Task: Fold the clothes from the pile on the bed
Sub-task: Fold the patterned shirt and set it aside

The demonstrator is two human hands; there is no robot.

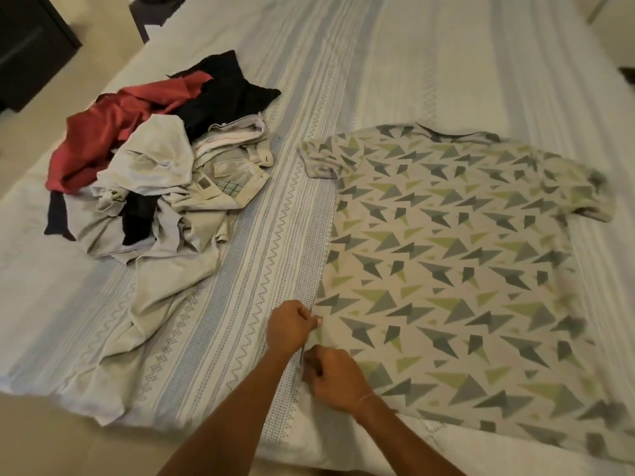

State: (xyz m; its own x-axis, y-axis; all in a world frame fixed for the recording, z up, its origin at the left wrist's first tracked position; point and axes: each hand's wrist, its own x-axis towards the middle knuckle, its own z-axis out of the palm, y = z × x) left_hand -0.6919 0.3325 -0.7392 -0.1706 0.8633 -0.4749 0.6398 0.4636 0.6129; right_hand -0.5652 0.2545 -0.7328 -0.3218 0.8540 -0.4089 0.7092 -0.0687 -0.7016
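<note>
Pile: a rumpled heap of red, black and cream clothes (154, 166) waits at centre left on the striped pale bedsheet (412, 63), unfolded.
Left hand: the left hand (292, 326), fingers curled, pinches the shirt's side hem, lower centre.
Right hand: the right hand (335, 379), just below, clenches the same edge, seemingly ready to fold.
Shirt: the cream T-shirt with grey-green triangles (453, 269) lies flat at right.

one patterned t-shirt (446, 269) lies spread at right; one pile of clothes (154, 176) sits at far left; two hands, left hand (292, 326) and right hand (335, 379); one bed (412, 63).
</note>
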